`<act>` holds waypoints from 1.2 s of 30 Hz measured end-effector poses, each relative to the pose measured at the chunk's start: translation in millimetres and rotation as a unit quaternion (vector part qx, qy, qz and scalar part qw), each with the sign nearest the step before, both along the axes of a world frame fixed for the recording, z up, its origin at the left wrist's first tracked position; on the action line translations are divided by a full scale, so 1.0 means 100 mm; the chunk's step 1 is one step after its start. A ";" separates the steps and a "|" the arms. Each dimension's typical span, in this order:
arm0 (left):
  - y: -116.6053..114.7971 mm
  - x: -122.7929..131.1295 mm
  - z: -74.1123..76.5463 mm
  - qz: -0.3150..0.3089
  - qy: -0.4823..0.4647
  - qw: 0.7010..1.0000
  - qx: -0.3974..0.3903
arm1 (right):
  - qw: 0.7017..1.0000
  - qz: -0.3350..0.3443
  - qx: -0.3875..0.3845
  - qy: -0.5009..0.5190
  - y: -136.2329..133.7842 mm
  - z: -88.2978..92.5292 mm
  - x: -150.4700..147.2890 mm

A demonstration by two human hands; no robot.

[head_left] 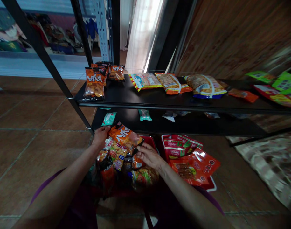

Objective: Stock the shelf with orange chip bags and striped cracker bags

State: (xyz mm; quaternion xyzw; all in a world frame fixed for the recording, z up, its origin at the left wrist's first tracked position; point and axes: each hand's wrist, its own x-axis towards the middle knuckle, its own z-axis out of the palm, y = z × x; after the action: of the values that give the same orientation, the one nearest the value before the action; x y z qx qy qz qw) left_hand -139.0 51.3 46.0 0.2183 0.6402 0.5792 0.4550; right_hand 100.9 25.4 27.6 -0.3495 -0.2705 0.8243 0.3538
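Note:
An orange and black snack bag is stretched between my hands above a red basket. My left hand is closed at the bag's upper left end. With thumb and fingers, my right hand pinches its lower right corner. Under the bag, the basket is full of other packets, among them a yellowish snack bag and a clear bag with a colourful label. Part of the basket's contents is hidden by my hands and the held bag.
On the upper black shelf stand similar orange bags, beside flat-lying snack bags. Small teal packets lie on the lower shelf. A second basket with red packets sits at right. A black post rises at left.

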 end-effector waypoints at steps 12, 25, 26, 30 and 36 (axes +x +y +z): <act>0.01 0.02 -0.08 0.024 -0.015 1.000 -0.004 | 0.999 -0.004 0.009 -0.050 -0.07 -0.03 -0.05; -0.10 0.15 0.02 -0.018 -0.136 0.990 -0.045 | 0.996 -0.059 0.009 -0.062 -0.06 -0.07 -0.09; -0.14 0.19 0.03 -0.043 -0.159 0.985 -0.050 | 0.996 -0.071 0.005 -0.062 -0.06 -0.07 -0.10; -0.32 0.38 0.05 -0.161 -0.204 0.964 -0.047 | 0.993 -0.103 -0.006 -0.061 -0.04 -0.09 -0.14; -0.56 0.60 0.02 -0.257 -0.220 0.941 -0.028 | 0.996 -0.074 0.015 -0.050 -0.14 -0.18 -0.19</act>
State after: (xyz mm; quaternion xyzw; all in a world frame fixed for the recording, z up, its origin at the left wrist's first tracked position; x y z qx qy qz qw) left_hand -78.9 -4.2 47.6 0.2298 0.4624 0.4577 0.7238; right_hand 81.7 11.6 9.7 -0.4041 -0.2735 0.7730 0.4054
